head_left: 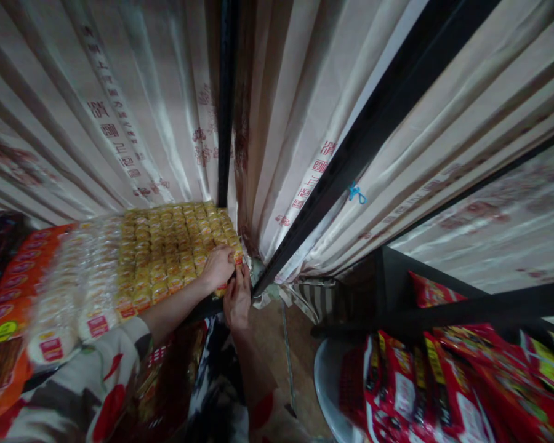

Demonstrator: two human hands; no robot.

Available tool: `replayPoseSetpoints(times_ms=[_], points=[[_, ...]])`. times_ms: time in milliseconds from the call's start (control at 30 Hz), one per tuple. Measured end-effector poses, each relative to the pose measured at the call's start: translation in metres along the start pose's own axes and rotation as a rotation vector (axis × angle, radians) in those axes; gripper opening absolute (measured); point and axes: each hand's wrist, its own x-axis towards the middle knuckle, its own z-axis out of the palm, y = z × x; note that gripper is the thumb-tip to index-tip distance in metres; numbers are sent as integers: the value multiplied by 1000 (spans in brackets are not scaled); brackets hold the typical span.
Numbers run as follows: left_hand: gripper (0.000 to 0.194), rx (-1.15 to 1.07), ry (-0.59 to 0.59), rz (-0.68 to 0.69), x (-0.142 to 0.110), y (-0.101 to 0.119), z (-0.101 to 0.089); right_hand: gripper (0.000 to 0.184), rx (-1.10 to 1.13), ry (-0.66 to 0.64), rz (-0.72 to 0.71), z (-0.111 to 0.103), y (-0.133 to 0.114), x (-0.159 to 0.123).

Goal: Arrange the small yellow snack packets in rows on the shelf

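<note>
A block of small yellow snack packets [170, 249] lies on a shelf at centre left. My left hand [218, 266] rests on its near right corner with the fingers curled over the packets. My right hand [237, 298] comes up from below and presses against the same corner at the shelf's front edge, fingers closed on the packets there. Both forearms reach out from patterned sleeves at the bottom of the view.
White-wrapped packs [69, 289] and orange packs [9, 295] lie left of the yellow ones. A black metal post [225, 104] and a slanted black bar [351, 154] frame the shelving, with printed curtains [120, 111] behind. Red snack bags [443, 381] fill a shelf at lower right.
</note>
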Motion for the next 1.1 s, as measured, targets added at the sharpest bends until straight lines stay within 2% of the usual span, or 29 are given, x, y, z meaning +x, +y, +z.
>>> replayPoseSetpoints(times_ms=[167,367,633,800,1100], points=[[28,16,15,21,5,-5,4,42,54,-9,0,-5,-1,2],[28,-13,33,79,9,-7,7,46,-17,-71,-4,-5,-4,6],[32,-18,15,96,8,-11,5,44,-107,-75,38,-2,-8,11],[30,7,65,107,-1,-13,-3,42,-97,-36,47,-1,-7,10],[26,55,99,152,-33,-29,-19,41,10,3,-52,-4,3,3]])
